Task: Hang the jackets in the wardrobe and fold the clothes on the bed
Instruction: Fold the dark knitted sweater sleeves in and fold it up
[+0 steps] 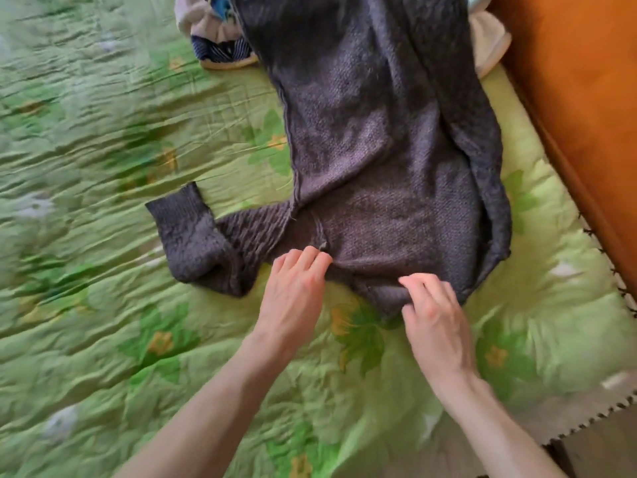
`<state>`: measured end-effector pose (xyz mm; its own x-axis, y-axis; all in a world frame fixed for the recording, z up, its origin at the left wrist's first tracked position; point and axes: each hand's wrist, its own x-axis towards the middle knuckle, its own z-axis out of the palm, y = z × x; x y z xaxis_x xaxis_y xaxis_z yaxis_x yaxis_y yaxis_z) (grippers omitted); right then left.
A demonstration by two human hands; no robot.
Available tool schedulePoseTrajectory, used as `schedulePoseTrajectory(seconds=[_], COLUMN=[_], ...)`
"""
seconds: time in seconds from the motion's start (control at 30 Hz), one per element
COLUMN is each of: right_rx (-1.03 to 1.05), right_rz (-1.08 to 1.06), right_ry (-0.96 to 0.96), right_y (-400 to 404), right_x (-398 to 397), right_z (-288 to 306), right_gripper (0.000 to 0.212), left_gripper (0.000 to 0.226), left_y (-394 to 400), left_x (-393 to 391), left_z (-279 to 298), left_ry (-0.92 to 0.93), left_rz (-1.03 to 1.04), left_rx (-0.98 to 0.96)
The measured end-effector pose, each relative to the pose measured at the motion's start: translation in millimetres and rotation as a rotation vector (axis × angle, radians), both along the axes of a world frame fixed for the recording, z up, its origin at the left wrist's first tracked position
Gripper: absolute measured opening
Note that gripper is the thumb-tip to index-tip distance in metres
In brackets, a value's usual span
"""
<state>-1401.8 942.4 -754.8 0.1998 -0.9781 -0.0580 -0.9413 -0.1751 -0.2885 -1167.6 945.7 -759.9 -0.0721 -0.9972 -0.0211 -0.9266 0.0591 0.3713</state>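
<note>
Both bare forearms reach forward from the bottom of the view, over the green quilted bedspread with a leaf and flower print (103,139). The left hand (293,288) lies palm down, wrist straight, its fingers bent at the tips and touching the near edge of the dark grey-purple knitted sweater (379,150) where the sleeve joins the body; whether it pinches the knit or only presses on it cannot be told. The right hand (434,319) sits just beside it to the right, knuckles up, fingers curled and gripping a fold of the sweater's near edge. The sweater lies lengthwise on the bed, stretching away from the hands toward the top of the view, with one ribbed sleeve (196,236) bent out to the left, its cuff turned upward. At the far end, a heap of light and blue-striped clothes (220,39) lies partly under the sweater. An orange wooden bed board (579,98) runs along the right
</note>
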Motion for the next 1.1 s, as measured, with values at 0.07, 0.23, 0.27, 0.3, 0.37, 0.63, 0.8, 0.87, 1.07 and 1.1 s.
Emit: schedulePoseTrajectory(seconds=[0.07, 0.23, 0.27, 0.3, 0.37, 0.63, 0.8, 0.87, 1.07, 1.1], right_rx=[0.023, 0.094, 0.103, 0.108, 0.097, 0.053, 0.084, 0.094, 0.161, 0.179], right_rz=[-0.063, -0.055, -0.062, -0.055, -0.008, 0.267, 0.349, 0.446, 0.686, 0.706], right_ry=[-0.07, -0.224, -0.254, -0.283, -0.337, -0.444, -0.451, -0.458, -0.453, -0.465], right_y=[-10.2, -19.2, -20.5, -22.2, -25.7, -37.6, -36.4, -36.5, -31.5, -28.1], right_x=[-4.4, -5.5, -5.0, -4.2, 0.4, 41.5, 78.2, 99.8, 161.9, 168.9], right_z=[7.7, 55.7, 70.1, 87.4, 129.0, 322.3, 423.6, 457.4, 528.7, 537.4], right_gripper=[0.032, 0.021, 0.02, 0.019, 0.02, 0.014, 0.019, 0.022, 0.014, 0.011], left_gripper=[0.029, 0.016, 0.018, 0.019, 0.021, 0.029, 0.025, 0.032, 0.026, 0.024], left_y=[-3.9, 3.8, 7.1, 10.9, 19.8, 58.3, 77.1, 78.5, 93.0, 99.4], left_x=[5.6, 19.1, 21.4, 24.2, 30.3, 53.7, 74.3, 80.8, 93.2, 97.1], left_z=[7.3, 46.9, 58.9, 73.7, 108.6, 270.7, 362.8, 395.4, 444.1, 452.6], left_ry=[0.055, 0.113, 0.121, 0.125, 0.102, 0.061, 0.192, 0.355, 0.704, 0.733], left_rz=[0.036, 0.035, 0.032, 0.024, 0.002, 0.032, 0.174, 0.258, 0.447, 0.478], left_rx=[0.032, 0.099, 0.1, 0.093, 0.062, -0.117, -0.179, -0.179, -0.151, -0.204])
